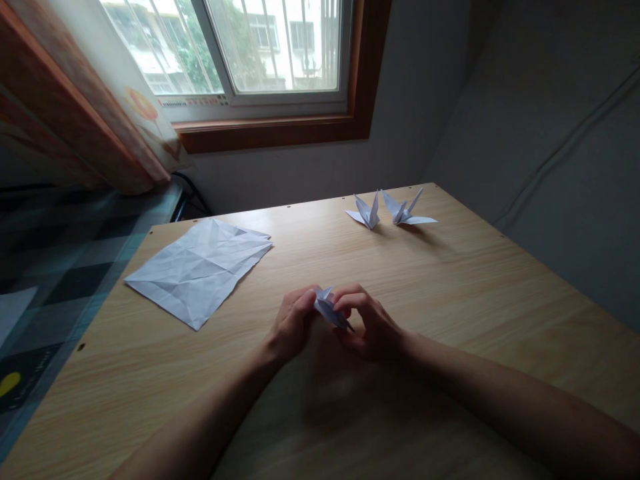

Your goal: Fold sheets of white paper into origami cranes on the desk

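Between my two hands, just above the wooden table, is a small piece of folded white paper (330,311) with pointed tips. The thumb and fingers of my left hand (296,319) are closed on its left end. On the other side, my right hand (367,323) pinches the paper with bent fingers, near a dark narrow point at its lower right. My fingers cover part of the folds. Toward the far edge stand two finished paper cranes, one on the left (367,215) and one on the right (407,212), with wings spread.
Creased, unfolded white paper (200,267) lies flat at the table's left. The wooden table (475,293) has its far edge near the wall below a window (285,47). To the left is a checked cloth surface (75,267) under an orange curtain (65,93).
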